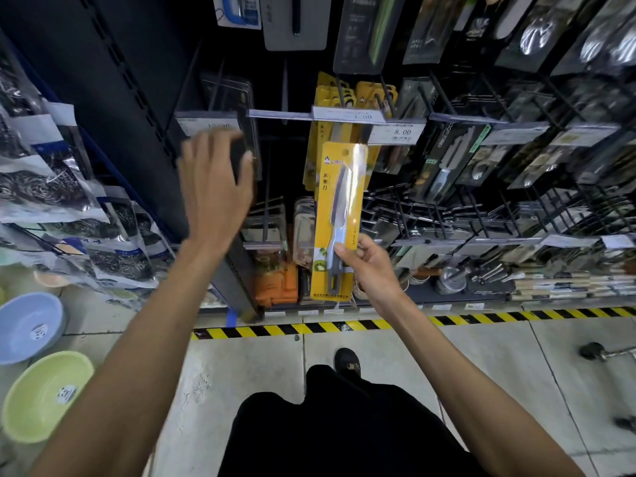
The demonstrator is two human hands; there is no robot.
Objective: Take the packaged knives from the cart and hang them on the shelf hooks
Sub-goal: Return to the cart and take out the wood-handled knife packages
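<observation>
Right hand (pixel 373 263) is holding the packaged knife (pixel 339 218) up in front of the shelf – thumb pressing on the front over the knife's handle, the other fingers wrapping behind the pack's right edge, pinching it low down. The pack is standing nearly upright, off any hook, its top edge sitting just below the price tag (pixel 395 134) reading 8.00. It is a long yellow card under a clear plastic blister, which is catching glare near the top right. A silver blade is pointing up, a grey handle is pointing down, dark characters are running down the left side, and a sliced kiwi picture is showing at the lower left. A small hang hole is showing at the top of the card. Matching yellow packs (pixel 330 98) are hanging on hooks directly behind and above it. Left hand (pixel 215 180) is reaching up and to the left, blurring, with fingers and thumb curving at a dark pack (pixel 247 142) that is hanging there – I cannot tell whether they are actually gripping it. Black-carded kitchen tools (pixel 447 156) are filling the hooks to the right. Yellow-and-black tape (pixel 309 328) is running along the floor at the shelf foot. A blue basin (pixel 27 327) and a green basin (pixel 44 395) are lying at the far left.
</observation>
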